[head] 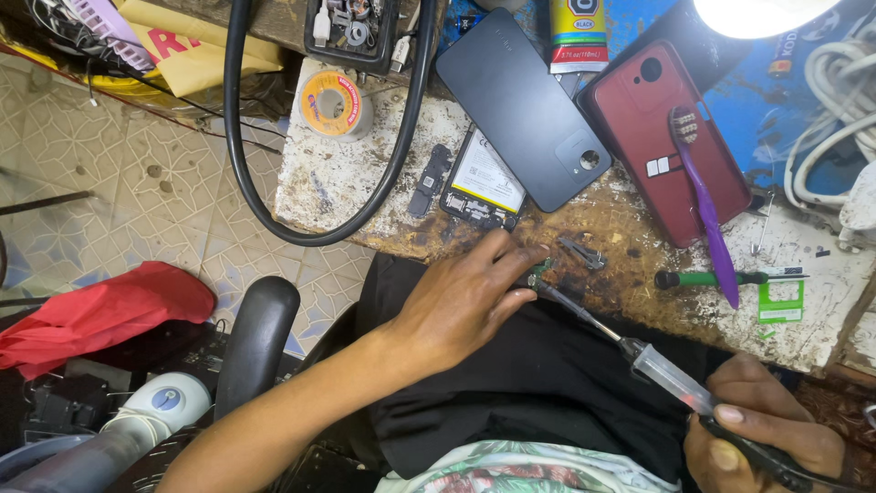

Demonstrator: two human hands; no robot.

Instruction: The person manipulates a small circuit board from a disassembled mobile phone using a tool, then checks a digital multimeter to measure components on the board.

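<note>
Small green circuit board (540, 270) sits at the near edge of the worn workbench (639, 274), pinned under the left hand (465, 301) fingertips. Soldering iron (630, 351) tip touches it – right hand (757, 429) wrapped around the handle. Step looks like soldering a joint; next calls for a steady tip. Opened phone (482, 183) and solder spool (332, 103) lie behind.

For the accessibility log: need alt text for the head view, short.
Seen from above, a person's left hand pins a small green circuit board at the edge of a worn wooden workbench, while the right hand holds a clear-handled soldering iron with its tip at the board. Behind lie an opened black phone, a dark grey back cover and a red phone under a purple toothbrush.
</note>
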